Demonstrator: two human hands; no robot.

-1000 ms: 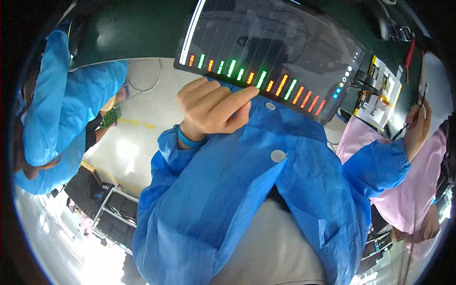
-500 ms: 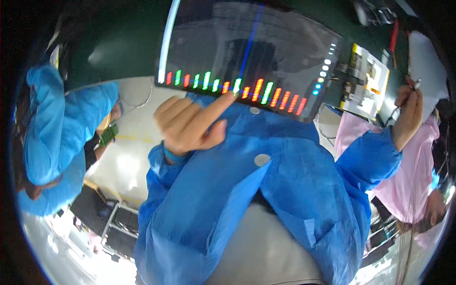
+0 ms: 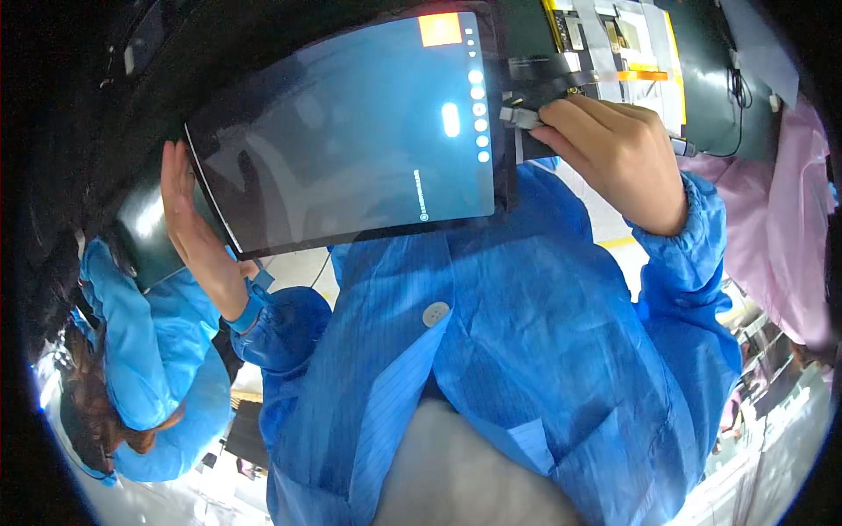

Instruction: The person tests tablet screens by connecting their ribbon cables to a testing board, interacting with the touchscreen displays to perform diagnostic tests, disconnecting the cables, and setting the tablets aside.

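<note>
A flat, tablet-like screen (image 3: 342, 149) lies tilted in front of me, lit dark grey to blue with a column of white round icons down its right side. My left hand (image 3: 197, 232) stands along the screen's left edge, fingers stretched out and nothing in them. Beyond the right edge, my right hand (image 3: 618, 153) is closed in a pinch on a grey cable plug (image 3: 519, 116). The plug's metal tip points at the screen's side, with a small gap visible between them. Part of the plug's body is hidden by my fingers.
At the back right, a circuit board assembly (image 3: 614, 39) with yellow edges and grey tape lies near an orange ribbon cable (image 3: 645, 76). A thin black cable (image 3: 741, 114) curls beyond it. Co-workers in light blue (image 3: 158, 359) and pink (image 3: 772, 219) are on either side.
My left hand has gone from pointing at the screen's lower edge to its left edge. My right hand has come in beside the screen with the plug. Coloured bars on the screen are gone.
</note>
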